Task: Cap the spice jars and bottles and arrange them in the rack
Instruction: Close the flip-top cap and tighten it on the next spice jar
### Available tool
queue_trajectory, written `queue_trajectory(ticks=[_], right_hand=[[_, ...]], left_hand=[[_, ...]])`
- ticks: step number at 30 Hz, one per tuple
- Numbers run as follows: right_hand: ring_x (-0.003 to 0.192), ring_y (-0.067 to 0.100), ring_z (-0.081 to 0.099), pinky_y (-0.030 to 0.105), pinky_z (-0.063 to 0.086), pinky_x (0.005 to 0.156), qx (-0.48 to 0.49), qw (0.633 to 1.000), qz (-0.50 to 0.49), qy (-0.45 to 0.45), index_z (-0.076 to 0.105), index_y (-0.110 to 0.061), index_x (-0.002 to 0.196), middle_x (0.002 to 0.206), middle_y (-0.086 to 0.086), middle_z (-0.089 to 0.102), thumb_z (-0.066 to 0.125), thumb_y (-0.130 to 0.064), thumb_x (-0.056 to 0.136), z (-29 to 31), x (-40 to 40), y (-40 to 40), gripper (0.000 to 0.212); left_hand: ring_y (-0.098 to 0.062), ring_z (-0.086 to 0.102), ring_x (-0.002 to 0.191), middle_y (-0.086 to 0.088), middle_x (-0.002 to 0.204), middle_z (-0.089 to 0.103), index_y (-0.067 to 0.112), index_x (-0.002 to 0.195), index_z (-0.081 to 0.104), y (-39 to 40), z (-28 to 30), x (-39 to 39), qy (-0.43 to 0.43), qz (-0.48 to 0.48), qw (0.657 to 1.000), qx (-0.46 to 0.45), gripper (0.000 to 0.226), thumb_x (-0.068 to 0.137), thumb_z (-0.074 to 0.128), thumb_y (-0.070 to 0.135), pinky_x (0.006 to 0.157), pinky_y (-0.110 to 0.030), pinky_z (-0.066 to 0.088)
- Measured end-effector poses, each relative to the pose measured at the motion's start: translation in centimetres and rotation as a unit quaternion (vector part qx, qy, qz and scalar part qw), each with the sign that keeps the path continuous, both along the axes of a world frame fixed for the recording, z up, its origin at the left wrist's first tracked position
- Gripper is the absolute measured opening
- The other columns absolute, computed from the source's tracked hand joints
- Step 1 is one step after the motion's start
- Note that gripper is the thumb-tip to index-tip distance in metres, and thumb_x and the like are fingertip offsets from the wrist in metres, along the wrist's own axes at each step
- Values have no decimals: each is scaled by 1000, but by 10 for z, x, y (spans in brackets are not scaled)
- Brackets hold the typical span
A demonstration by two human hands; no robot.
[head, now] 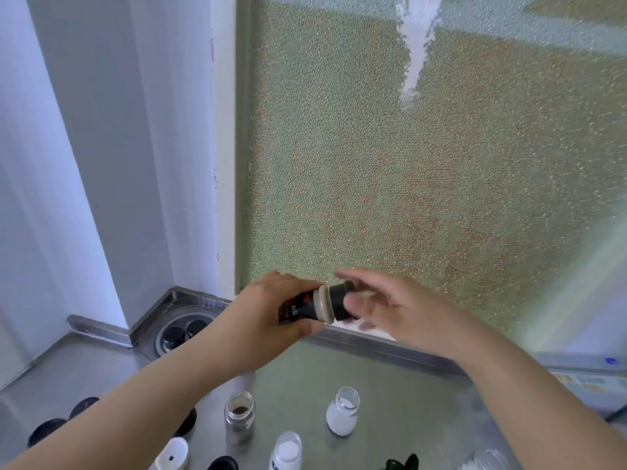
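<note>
The left hand (pixel 271 313) grips a small dark labelled spice bottle (pixel 307 308) while the right hand's fingers (pixel 359 305) pinch its black cap (pixel 341 300); best twist gently, keeping it straight.

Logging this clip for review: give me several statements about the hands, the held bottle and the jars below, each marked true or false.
1. The left hand grips a dark-labelled bottle held on its side. True.
2. The right hand rests flat on the counter. False: it is raised, at the black cap on the bottle's end.
3. The jar of white powder on the counter is already capped. False: its mouth is open.
4. An open jar of brown spice stands left of the white-powder jar. True.
5. Loose black lids lie on the counter at lower left. True.
</note>
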State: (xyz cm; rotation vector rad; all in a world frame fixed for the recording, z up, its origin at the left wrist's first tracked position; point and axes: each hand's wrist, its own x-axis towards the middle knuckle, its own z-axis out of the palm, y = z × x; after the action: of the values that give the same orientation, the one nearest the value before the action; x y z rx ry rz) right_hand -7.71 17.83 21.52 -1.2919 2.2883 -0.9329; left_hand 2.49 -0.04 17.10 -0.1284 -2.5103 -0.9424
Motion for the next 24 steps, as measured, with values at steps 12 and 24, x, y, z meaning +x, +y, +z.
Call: queue_trajectory(ticks=[12,24], right_hand=[[98,-6,59,6,43,84,-19,990,58,129,52,-37,125,106,-21,62,68,-35,81,-9,3,-36,47],[86,2,61,20,48,84,15,995,59,81,56,-34,115,100,-14,67,69,-40,73,-90,14,-131,44]], left_hand=[[7,54,68,15,76,61,41,99,58,-24,-10,18,-48,49,991,116,32,75,71,25,62,-5,39],[9,57,69,21,75,62,35,97,57,-82,-83,34,-152,151,970,112,34,70,75,26,64,-6,41]])
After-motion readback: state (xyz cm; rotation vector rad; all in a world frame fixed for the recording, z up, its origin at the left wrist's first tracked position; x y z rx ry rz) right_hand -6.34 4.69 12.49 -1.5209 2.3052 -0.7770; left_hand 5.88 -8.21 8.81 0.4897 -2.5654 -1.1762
